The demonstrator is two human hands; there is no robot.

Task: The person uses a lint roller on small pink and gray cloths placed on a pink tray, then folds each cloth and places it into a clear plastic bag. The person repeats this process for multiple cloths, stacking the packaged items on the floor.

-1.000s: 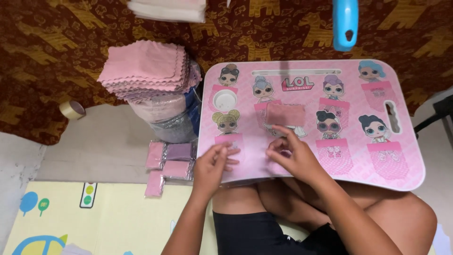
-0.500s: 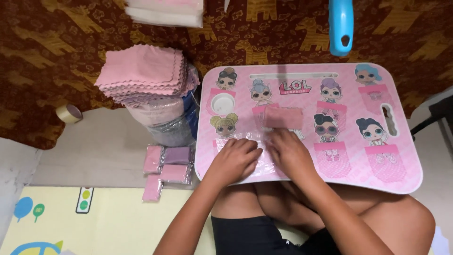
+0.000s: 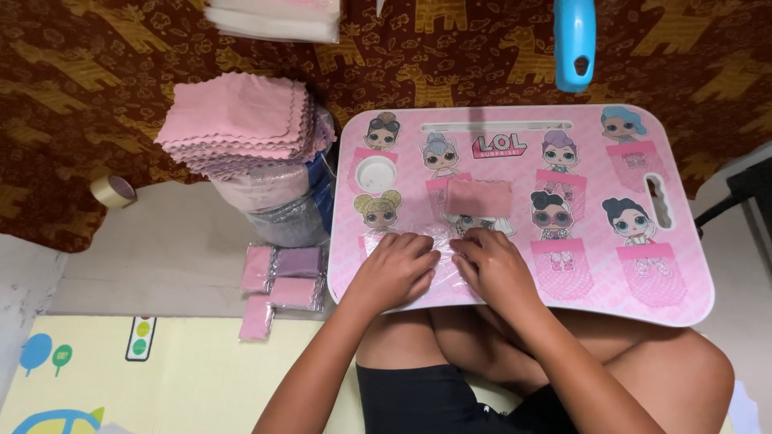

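A: Hands first. Where are they placed?

B: Left hand (image 3: pixel 394 269) and right hand (image 3: pixel 492 269) are laid side by side on the near edge of the pink lap counter (image 3: pixel 683 265), fingers curled down. A clear plastic sleeve (image 3: pixel 445 251) is pressed flat under both; whether it is pinched or only pressed can't be told.

A: And the cloth?

B: A small folded pink cloth (image 3: pixel 479 197) is seen lying on the counter just beyond the right hand, apart from the fingers, not held.

A: Counter details?

B: Cartoon doll figures are printed across it, a round cup recess (image 3: pixel 375 171) is set at its left side, a handle slot (image 3: pixel 661 202) at its right. It is rested over the person's crossed legs.

A: Left of the counter?

B: A tall stack of pink cloths (image 3: pixel 237 120) with zigzag edges is piled on wrapped bundles (image 3: pixel 277 210). Small packed sleeves (image 3: pixel 281 277), pink and purple, are laid on the floor near the counter's left corner. A tape roll (image 3: pixel 112 190) is seen farther left.

A: Top of view?

B: A blue plastic handle (image 3: pixel 575 40) is seen at the upper edge, over a brown patterned fabric (image 3: pixel 80 72).
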